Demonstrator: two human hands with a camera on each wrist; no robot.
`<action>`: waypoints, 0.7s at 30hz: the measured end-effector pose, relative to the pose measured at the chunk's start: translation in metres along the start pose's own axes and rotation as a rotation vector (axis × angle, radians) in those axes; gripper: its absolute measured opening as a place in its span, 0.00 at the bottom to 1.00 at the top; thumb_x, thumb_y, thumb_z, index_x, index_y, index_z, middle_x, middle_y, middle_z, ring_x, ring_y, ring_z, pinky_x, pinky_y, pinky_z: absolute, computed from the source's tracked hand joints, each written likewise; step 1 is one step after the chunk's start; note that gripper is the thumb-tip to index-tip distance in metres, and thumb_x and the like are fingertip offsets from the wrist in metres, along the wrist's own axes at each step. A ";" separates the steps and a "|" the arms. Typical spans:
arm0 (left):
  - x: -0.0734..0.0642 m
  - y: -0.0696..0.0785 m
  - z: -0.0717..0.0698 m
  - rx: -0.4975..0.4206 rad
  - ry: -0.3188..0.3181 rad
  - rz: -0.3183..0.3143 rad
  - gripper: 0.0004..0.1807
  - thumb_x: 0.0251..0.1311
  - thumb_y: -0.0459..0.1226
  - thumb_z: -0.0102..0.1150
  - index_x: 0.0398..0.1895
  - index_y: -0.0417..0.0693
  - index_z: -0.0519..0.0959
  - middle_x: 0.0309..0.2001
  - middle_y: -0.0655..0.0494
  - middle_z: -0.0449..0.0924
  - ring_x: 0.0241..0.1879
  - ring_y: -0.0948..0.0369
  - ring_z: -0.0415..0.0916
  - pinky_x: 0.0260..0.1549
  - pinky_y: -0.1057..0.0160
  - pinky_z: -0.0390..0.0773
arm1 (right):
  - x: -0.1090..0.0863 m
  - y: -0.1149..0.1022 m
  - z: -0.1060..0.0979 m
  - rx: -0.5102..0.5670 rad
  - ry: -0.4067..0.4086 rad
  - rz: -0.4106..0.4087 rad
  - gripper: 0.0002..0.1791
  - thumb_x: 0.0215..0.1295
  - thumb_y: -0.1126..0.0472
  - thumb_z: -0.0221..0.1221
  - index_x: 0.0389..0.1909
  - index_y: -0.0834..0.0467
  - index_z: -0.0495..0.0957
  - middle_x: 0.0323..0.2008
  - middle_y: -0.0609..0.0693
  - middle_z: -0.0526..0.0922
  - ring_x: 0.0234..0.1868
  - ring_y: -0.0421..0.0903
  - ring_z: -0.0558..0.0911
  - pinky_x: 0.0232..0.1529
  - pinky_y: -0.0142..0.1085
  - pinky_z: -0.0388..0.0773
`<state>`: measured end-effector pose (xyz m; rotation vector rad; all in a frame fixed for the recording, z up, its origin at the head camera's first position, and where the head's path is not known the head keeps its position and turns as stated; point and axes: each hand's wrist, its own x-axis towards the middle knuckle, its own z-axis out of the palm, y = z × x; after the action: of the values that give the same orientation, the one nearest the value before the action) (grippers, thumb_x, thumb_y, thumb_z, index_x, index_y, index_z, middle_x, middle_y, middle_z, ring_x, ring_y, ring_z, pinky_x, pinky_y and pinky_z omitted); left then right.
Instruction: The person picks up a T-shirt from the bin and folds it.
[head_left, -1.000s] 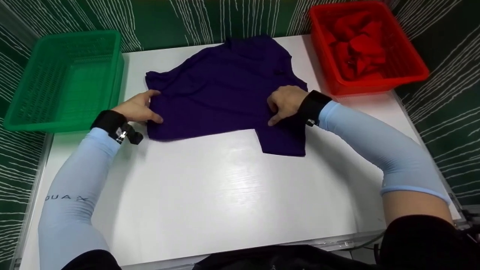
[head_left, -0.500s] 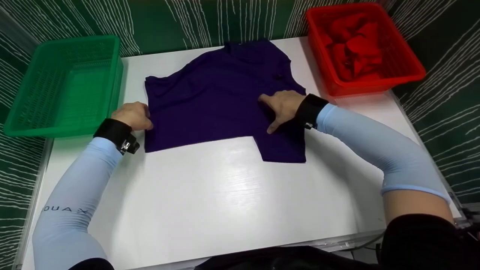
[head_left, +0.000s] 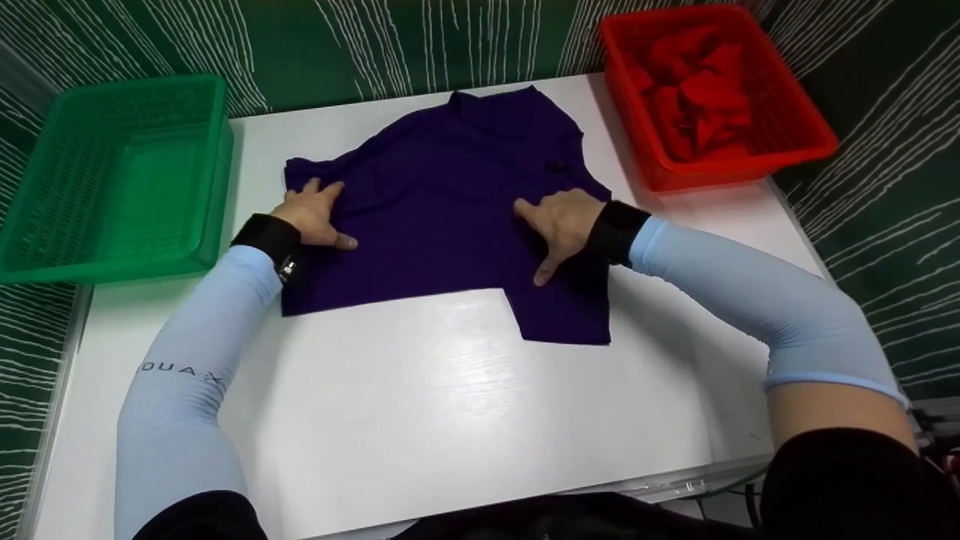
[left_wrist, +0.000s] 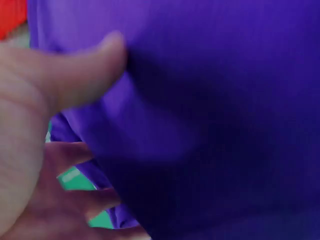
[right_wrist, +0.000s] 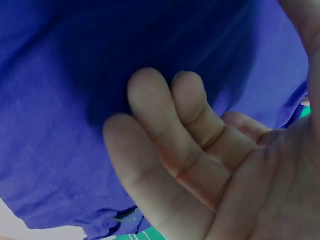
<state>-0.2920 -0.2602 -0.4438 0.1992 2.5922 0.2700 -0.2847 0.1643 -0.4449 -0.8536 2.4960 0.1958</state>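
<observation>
A dark purple short-sleeved shirt point(head_left: 435, 210) lies spread on the white table, its hem to the left and its collar at the back right. One sleeve points toward the front. My left hand point(head_left: 311, 215) rests over the hem end with its fingers spread. In the left wrist view the thumb point(left_wrist: 90, 75) lies across the purple cloth. Over the chest part near the front sleeve is my right hand point(head_left: 562, 225), thumb and index finger spread apart. The right wrist view shows its other fingers point(right_wrist: 160, 110) slightly bent against the cloth, holding nothing.
A green plastic basket point(head_left: 214, 172) stands at the left on the white table point(head_left: 420, 405). At the back right a red basket point(head_left: 720, 176) holds crumpled red cloth point(head_left: 712, 94). A dark green wall with white streaks point(head_left: 300, 45) rises behind the table.
My left hand moves from the hem edge to the right, onto the shirt, and its fingers spread. The shirt shifts slightly toward the front. My right hand's index finger straightens.
</observation>
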 end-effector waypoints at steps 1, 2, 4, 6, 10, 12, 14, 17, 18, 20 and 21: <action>-0.002 -0.003 -0.002 0.004 -0.033 -0.028 0.70 0.61 0.62 0.75 0.91 0.48 0.36 0.85 0.21 0.28 0.79 0.16 0.38 0.72 0.16 0.56 | 0.000 0.000 0.000 -0.007 0.000 -0.008 0.62 0.41 0.23 0.80 0.67 0.54 0.62 0.37 0.54 0.81 0.40 0.54 0.81 0.44 0.47 0.81; -0.004 -0.005 -0.003 0.007 -0.063 -0.054 0.74 0.59 0.65 0.74 0.91 0.49 0.33 0.85 0.21 0.24 0.79 0.15 0.37 0.71 0.15 0.55 | -0.001 0.001 0.000 -0.016 0.001 -0.017 0.62 0.40 0.23 0.80 0.67 0.55 0.62 0.36 0.54 0.81 0.39 0.53 0.80 0.42 0.46 0.81; -0.009 -0.010 -0.004 0.012 -0.090 -0.095 0.78 0.54 0.72 0.73 0.90 0.51 0.31 0.84 0.20 0.22 0.79 0.15 0.38 0.70 0.14 0.56 | -0.002 0.001 0.000 -0.036 -0.005 -0.035 0.62 0.40 0.24 0.81 0.65 0.54 0.62 0.34 0.53 0.80 0.37 0.52 0.79 0.39 0.44 0.79; -0.014 -0.012 -0.004 0.019 -0.092 -0.117 0.79 0.53 0.77 0.69 0.90 0.50 0.31 0.83 0.18 0.26 0.79 0.17 0.41 0.71 0.17 0.58 | -0.002 0.001 -0.001 -0.058 -0.015 -0.059 0.60 0.39 0.24 0.82 0.63 0.54 0.63 0.33 0.52 0.79 0.35 0.51 0.79 0.36 0.43 0.78; -0.021 -0.010 -0.010 0.032 -0.040 -0.112 0.78 0.54 0.81 0.62 0.89 0.36 0.43 0.82 0.18 0.44 0.78 0.22 0.50 0.73 0.23 0.63 | -0.005 0.000 -0.013 -0.073 -0.047 -0.079 0.56 0.44 0.23 0.79 0.63 0.55 0.68 0.36 0.54 0.82 0.36 0.51 0.80 0.38 0.47 0.82; -0.021 -0.008 -0.012 0.056 -0.016 -0.098 0.76 0.55 0.80 0.61 0.85 0.28 0.51 0.80 0.20 0.54 0.76 0.24 0.58 0.72 0.27 0.67 | -0.005 0.001 -0.021 -0.065 -0.069 -0.065 0.52 0.48 0.21 0.75 0.62 0.55 0.74 0.40 0.55 0.84 0.39 0.51 0.81 0.42 0.48 0.83; -0.021 -0.006 -0.012 0.101 -0.004 -0.081 0.74 0.56 0.80 0.60 0.81 0.23 0.57 0.77 0.22 0.62 0.72 0.27 0.66 0.70 0.31 0.72 | -0.004 0.001 -0.029 -0.046 -0.105 -0.041 0.46 0.52 0.20 0.72 0.55 0.55 0.80 0.40 0.54 0.85 0.39 0.50 0.82 0.41 0.46 0.82; -0.021 -0.004 -0.008 0.171 0.000 -0.068 0.67 0.59 0.79 0.60 0.72 0.23 0.70 0.67 0.26 0.75 0.60 0.33 0.79 0.59 0.38 0.82 | 0.001 0.000 -0.034 -0.012 -0.207 -0.019 0.37 0.55 0.21 0.70 0.38 0.53 0.84 0.33 0.49 0.86 0.34 0.47 0.81 0.36 0.40 0.78; -0.021 -0.002 -0.007 0.190 0.005 -0.073 0.62 0.60 0.78 0.59 0.67 0.25 0.76 0.63 0.28 0.78 0.56 0.35 0.82 0.55 0.40 0.84 | 0.003 0.000 -0.035 0.005 -0.232 -0.015 0.36 0.56 0.21 0.70 0.33 0.52 0.84 0.30 0.48 0.85 0.31 0.46 0.81 0.34 0.39 0.77; -0.019 -0.001 -0.004 0.205 0.055 -0.080 0.57 0.63 0.76 0.58 0.62 0.27 0.79 0.56 0.28 0.82 0.50 0.37 0.84 0.48 0.41 0.85 | 0.008 0.002 -0.036 0.043 -0.228 -0.015 0.35 0.59 0.22 0.69 0.28 0.53 0.84 0.26 0.47 0.85 0.29 0.45 0.81 0.32 0.39 0.77; -0.017 0.000 -0.003 0.194 0.100 -0.083 0.54 0.64 0.75 0.59 0.61 0.28 0.79 0.54 0.28 0.83 0.49 0.37 0.84 0.46 0.40 0.85 | 0.011 0.004 -0.036 0.060 -0.189 -0.014 0.34 0.61 0.24 0.68 0.28 0.53 0.85 0.27 0.47 0.85 0.30 0.46 0.81 0.33 0.40 0.78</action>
<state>-0.2794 -0.2637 -0.4327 0.1499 2.7177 -0.0027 -0.3097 0.1512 -0.4190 -0.7897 2.3076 0.1866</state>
